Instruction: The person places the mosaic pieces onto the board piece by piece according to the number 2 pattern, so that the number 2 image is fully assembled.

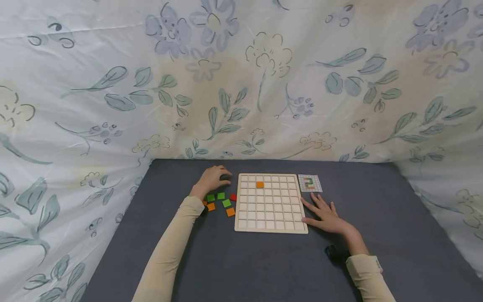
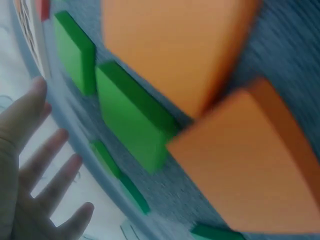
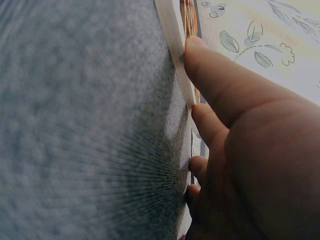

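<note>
The wooden grid board [image 1: 272,230] lies flat, with one orange tile [image 1: 260,184] in a square near its top. My left hand [image 1: 213,179] hovers just left of the board, fingers loosely bent and apart. In the left wrist view that hand [image 2: 42,170] shows nothing between its fingers. Near its wrist lie several green tiles [image 1: 221,196], several orange tiles [image 1: 230,212] and a red tile [image 1: 233,197]. My right hand [image 1: 325,216] is spread beside the board, thumb and index fingertip touching its right edge, as the right wrist view of the hand [image 3: 250,135] also shows.
A small pattern card [image 1: 310,183] with a coloured grid figure lies right of the board's upper corner, beyond the right fingers. The dark grey tabletop [image 1: 241,268] is bounded behind and at the sides by a floral cloth [image 1: 234,138].
</note>
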The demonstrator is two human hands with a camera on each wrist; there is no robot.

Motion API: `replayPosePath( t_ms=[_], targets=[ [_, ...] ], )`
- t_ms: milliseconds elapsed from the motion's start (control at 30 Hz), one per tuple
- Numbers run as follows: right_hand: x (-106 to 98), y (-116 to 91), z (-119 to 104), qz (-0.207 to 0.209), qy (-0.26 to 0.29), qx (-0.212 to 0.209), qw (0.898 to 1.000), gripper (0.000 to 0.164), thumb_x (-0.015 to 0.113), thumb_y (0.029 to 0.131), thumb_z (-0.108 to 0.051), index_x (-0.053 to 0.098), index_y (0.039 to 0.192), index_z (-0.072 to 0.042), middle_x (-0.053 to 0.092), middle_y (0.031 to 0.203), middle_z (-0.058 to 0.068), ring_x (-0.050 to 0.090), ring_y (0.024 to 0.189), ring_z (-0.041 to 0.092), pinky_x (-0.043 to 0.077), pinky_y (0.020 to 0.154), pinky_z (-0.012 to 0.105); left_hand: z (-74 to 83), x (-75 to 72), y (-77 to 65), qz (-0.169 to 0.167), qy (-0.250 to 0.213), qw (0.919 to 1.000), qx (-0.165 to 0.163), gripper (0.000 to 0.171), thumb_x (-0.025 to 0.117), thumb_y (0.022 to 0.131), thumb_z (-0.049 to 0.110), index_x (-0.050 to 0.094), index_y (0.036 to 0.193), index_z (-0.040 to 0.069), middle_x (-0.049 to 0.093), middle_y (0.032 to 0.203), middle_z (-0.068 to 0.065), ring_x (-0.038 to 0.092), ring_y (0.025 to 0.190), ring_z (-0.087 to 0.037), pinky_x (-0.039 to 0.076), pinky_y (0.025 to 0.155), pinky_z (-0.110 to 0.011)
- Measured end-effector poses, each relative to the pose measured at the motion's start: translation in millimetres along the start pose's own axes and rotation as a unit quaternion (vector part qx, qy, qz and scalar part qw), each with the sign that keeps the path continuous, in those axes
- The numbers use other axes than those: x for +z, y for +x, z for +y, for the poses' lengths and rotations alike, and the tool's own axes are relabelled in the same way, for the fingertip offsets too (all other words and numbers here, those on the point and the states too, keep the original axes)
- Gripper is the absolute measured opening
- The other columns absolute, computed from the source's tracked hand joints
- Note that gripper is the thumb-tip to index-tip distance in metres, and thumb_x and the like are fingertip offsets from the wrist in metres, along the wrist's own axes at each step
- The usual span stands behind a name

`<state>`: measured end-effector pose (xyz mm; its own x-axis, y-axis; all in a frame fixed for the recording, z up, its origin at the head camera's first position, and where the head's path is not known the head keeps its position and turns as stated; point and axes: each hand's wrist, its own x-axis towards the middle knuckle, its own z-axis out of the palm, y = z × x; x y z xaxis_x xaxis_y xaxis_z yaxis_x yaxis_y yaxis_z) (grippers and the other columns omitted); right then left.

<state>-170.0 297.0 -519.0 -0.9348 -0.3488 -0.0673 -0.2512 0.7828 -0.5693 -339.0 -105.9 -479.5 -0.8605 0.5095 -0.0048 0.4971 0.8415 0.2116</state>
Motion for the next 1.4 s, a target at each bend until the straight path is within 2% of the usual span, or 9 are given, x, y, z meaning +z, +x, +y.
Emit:
replayPosePath(
  t_ms=[133, 333, 633, 867, 1167, 1400],
  targets=[
    [-0.1, -0.2, 1.8, -0.004, -0.003, 0.008, 1.0, 0.073, 0.056, 0.089, -0.046, 0.025, 0.148, -0.017, 0.004, 0.153, 0.022, -0.006, 0.139, 0.046, -0.013, 0.1, 0.07, -6.4, -2.5, -4.7, 0.003, -0.004, 0.9999, 0.009, 0.038, 0.066, 0.085, 0.035, 0.064, 0.12, 0.02, 0.056, 0.123, -0.005, 0.052, 0.113, -0.026, 0.039, 0.101, -0.045],
    [2.1, 0.9, 4.5, 0.002, -0.005, 0.003, 1.0, 0.072, 0.055, 0.089, -0.047, 0.024, 0.148, -0.02, 0.004, 0.154, 0.022, -0.006, 0.139, 0.045, -0.014, 0.1, 0.069, -18.4, -4.3, -9.0, 0.006, -0.018, 0.9997, 0.014, 0.039, 0.066, 0.085, 0.034, 0.064, 0.12, 0.018, 0.056, 0.123, -0.007, 0.052, 0.112, -0.027, 0.04, 0.1, -0.047],
    [-2.0, -3.1, -6.6, 0.013, -0.001, 0.001, 1.0, 0.072, 0.058, 0.088, -0.042, 0.029, 0.146, -0.012, 0.008, 0.151, 0.027, -0.002, 0.137, 0.05, -0.011, 0.099, 0.072, -31.5, -7.6, -12.2, -0.023, -0.02, 0.9995, 0.008, 0.043, 0.066, 0.085, 0.034, 0.061, 0.123, 0.016, 0.053, 0.126, -0.009, 0.05, 0.115, -0.03, 0.036, 0.102, -0.052],
    [-2.2, -3.1, -6.8, 0.002, -0.012, 0.01, 1.0, 0.071, 0.058, 0.089, -0.042, 0.027, 0.147, -0.013, 0.007, 0.152, 0.025, -0.003, 0.137, 0.049, -0.01, 0.1, 0.071, -38.1, -11.5, -15.7, -0.024, -0.022, 0.9994, 0.008, 0.041, 0.067, 0.085, 0.032, 0.062, 0.122, 0.015, 0.053, 0.125, -0.011, 0.049, 0.116, -0.033, 0.034, 0.102, -0.055],
    [-0.7, -2.7, -5.9, 0.016, 0.004, -0.003, 1.0, 0.07, 0.059, 0.088, -0.041, 0.03, 0.146, -0.013, 0.009, 0.151, 0.027, -0.002, 0.137, 0.049, -0.011, 0.1, 0.071, -43.5, -10.5, -17.6, -0.027, -0.016, 0.9994, -0.011, 0.041, 0.067, 0.085, 0.032, 0.063, 0.122, 0.016, 0.053, 0.127, -0.012, 0.048, 0.116, -0.034, 0.036, 0.101, -0.054],
    [-2.2, -2.0, -6.7, 0.005, -0.003, 0.006, 1.0, 0.071, 0.058, 0.089, -0.042, 0.028, 0.147, -0.013, 0.007, 0.152, 0.026, -0.003, 0.137, 0.048, -0.011, 0.1, 0.071, -47.7, -10.0, -17.6, -0.021, -0.011, 0.9994, -0.023, 0.038, 0.067, 0.085, 0.032, 0.064, 0.12, 0.016, 0.054, 0.125, -0.011, 0.049, 0.115, -0.032, 0.038, 0.1, -0.052]
  ],
)
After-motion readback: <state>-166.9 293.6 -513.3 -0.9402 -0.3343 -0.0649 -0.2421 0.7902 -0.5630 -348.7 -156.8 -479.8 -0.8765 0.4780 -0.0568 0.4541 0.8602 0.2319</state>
